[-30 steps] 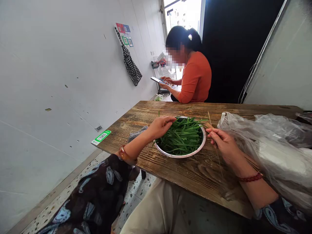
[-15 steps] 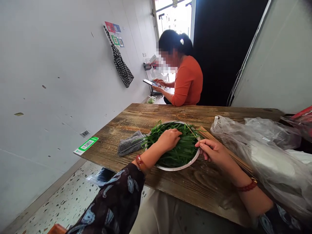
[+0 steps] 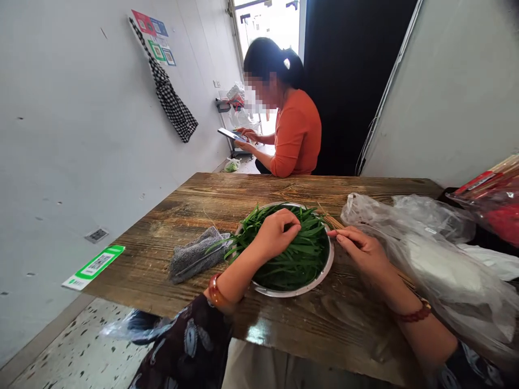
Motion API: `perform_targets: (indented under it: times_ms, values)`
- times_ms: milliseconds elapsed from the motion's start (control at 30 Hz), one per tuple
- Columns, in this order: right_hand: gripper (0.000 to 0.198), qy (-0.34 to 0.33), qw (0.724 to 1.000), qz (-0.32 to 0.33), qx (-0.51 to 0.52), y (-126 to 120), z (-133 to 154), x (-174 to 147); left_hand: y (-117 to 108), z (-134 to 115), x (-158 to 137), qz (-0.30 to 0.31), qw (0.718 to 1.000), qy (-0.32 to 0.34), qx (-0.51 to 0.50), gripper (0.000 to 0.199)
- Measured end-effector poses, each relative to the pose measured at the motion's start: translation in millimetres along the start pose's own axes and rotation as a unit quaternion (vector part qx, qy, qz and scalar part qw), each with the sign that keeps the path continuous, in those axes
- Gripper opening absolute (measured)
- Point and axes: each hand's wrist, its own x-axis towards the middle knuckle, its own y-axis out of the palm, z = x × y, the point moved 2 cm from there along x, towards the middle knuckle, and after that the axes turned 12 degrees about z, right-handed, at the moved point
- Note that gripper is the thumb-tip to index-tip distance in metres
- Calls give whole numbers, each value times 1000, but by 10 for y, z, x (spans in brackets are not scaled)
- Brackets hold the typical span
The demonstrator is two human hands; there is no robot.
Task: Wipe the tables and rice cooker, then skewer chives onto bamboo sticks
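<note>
A round metal bowl (image 3: 284, 294) full of long, flat green leaves (image 3: 298, 259), which look like garlic chives, stands on the wooden table. Over the leaves, my left hand (image 3: 279, 232) is closed, thumb against curled fingers; what is between the fingertips is hidden. At the bowl's right rim, my right hand (image 3: 363, 249) pinches with thumb and forefinger. A thin wooden skewer showed in this pinch a moment ago and is now hard to make out. Just behind the right hand lies a bundle of thin skewers (image 3: 333, 222), partly covered by the hand.
Left of the bowl lies a folded grey cloth (image 3: 198, 255). Clear plastic bags (image 3: 438, 259) and a red-marked pack of sticks (image 3: 486, 183) crowd the table's right side. A person in an orange top (image 3: 298, 132) sits beyond the far edge, holding a phone (image 3: 233, 135).
My left hand has lifted from deep among the leaves, its fingers now drawn into a pinch. My right hand stays by the rim, still pinching. The camera view has swung slightly right.
</note>
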Motion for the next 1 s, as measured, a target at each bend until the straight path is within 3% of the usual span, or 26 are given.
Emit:
perform_targets:
  times_ms: [67, 200, 333, 567, 700, 833, 1000]
  values:
    - [24, 0, 1000, -19, -9, -31, 77, -16, -21, -12, 1, 5, 998, -11, -65, 16]
    - [34, 61, 996, -19, 57, -33, 167, -91, -9, 16, -50, 33, 981, -60, -181, 14]
    - [40, 61, 992, 2, 109, 46, 173, -143, 50, 111, -105, 35, 969, -62, -235, 11]
    - [32, 28, 996, -63, -49, 180, 234, 52, 192, 151, -127, 51, 987, -42, -145, 22]
    - [25, -3, 991, -74, -115, 241, 263, 135, 294, 92, -162, 68, 994, -23, -82, 12]
    - [23, 10, 995, -95, -34, 317, 214, -43, 391, -26, -299, 94, 995, -26, -36, 14]
    - [27, 53, 987, -93, 116, 492, 224, -513, 362, -298, -617, 109, 994, -13, 7, 13]
